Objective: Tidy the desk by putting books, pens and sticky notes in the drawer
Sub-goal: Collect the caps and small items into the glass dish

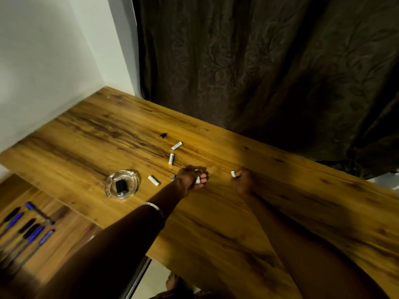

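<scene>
A: Where are the task's things from where you sit?

B: I see the pens [26, 225] lying side by side in the open drawer [64, 234] at lower left, blue and dark ones, blurred. I see no books or sticky notes.

A: And the hands?

B: Both are out over the wooden counter [216, 223]. The left hand [191, 180] has its grip curled round white batteries [198, 180]; I see at least one white end between the fingers, and how many it holds I cannot tell. A thin bangle [154, 207] sits on that forearm. The right hand [243, 180] is curled too, its grip pinching one white battery [233, 174] at the fingertips, just above or on the counter; I cannot tell which.

A: What else lies on the counter?

B: Three loose white batteries: one [154, 180] just left of the left hand, one [171, 159] beyond it, and one [176, 146] farther back. Something small pokes out at the left hand's edge, too hidden to name. A small dark object [163, 135] lies farthest back. A clear glass ashtray [112, 179] stands near the counter's left edge with a black rectangular thing [121, 186] in it.

A: Surroundings?

B: A dark curtain [259, 61] hangs behind the counter, a white wall [54, 61] to the left, and a bare foot [172, 281] shows on the floor below.
</scene>
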Demonstrator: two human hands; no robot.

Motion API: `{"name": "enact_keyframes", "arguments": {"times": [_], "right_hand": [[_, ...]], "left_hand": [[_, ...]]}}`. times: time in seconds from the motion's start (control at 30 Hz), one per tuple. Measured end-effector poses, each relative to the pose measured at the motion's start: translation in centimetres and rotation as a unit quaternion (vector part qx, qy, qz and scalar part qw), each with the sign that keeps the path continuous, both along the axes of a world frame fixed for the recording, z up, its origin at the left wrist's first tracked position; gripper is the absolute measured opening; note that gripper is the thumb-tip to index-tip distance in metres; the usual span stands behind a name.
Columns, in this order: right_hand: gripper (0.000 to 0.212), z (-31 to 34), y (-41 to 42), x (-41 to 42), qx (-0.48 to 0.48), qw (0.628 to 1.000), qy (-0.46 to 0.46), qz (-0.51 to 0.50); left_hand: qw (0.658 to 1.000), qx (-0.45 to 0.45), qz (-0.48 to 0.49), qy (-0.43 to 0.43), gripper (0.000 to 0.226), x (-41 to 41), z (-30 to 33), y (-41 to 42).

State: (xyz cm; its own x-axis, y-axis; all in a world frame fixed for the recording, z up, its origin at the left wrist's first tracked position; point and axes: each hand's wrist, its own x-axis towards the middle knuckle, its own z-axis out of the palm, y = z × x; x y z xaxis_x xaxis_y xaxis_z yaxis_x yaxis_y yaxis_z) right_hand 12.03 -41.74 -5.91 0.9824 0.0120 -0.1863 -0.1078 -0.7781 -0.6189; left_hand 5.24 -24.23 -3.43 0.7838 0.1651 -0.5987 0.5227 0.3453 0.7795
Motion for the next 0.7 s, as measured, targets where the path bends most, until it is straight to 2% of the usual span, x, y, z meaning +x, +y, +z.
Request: {"name": "enact_keyframes", "arguments": {"times": [0.07,0.13,0.2,0.33,0.43,0.53,0.6,0.7], "right_hand": [[0.014,1.4,2.0,-0.6,0.060,0.998,0.006,0.018],[0.008,2.6,4.2,-1.4,0.114,0.992,0.006,0.051],[0.013,3.5,6.5,-2.5,0.138,0.986,0.028,0.085],[0.011,3.8,10.0,-4.2,0.169,0.975,0.054,0.133],[0.010,3.4,11.1,-4.4,0.127,0.976,0.034,0.175],[0.018,3.2,12.1,-4.6,0.108,0.976,0.006,0.187],[0.015,2.9,13.1,-4.8,0.076,0.975,0.006,0.207],[0.011,2.7,15.1,-5.8,0.022,0.967,-0.012,0.253]], "left_hand": [[1.000,0.000,0.008,0.000,0.021,-0.2,-0.1,0.5],[1.000,0.000,0.021,-0.002,0.019,-0.5,0.1,0.8],[0.999,-0.003,0.044,-0.005,0.018,-0.6,0.4,1.0],[0.995,0.004,0.099,-0.006,0.010,-1.3,0.3,2.8],[0.995,0.006,0.099,-0.027,0.023,-2.3,0.2,4.7],[0.991,-0.010,0.128,-0.025,0.016,-3.7,0.8,6.8],[0.991,-0.009,0.133,-0.024,0.023,-4.7,1.2,8.3],[0.988,0.021,0.151,-0.028,0.019,-6.4,1.6,10.8]]}}
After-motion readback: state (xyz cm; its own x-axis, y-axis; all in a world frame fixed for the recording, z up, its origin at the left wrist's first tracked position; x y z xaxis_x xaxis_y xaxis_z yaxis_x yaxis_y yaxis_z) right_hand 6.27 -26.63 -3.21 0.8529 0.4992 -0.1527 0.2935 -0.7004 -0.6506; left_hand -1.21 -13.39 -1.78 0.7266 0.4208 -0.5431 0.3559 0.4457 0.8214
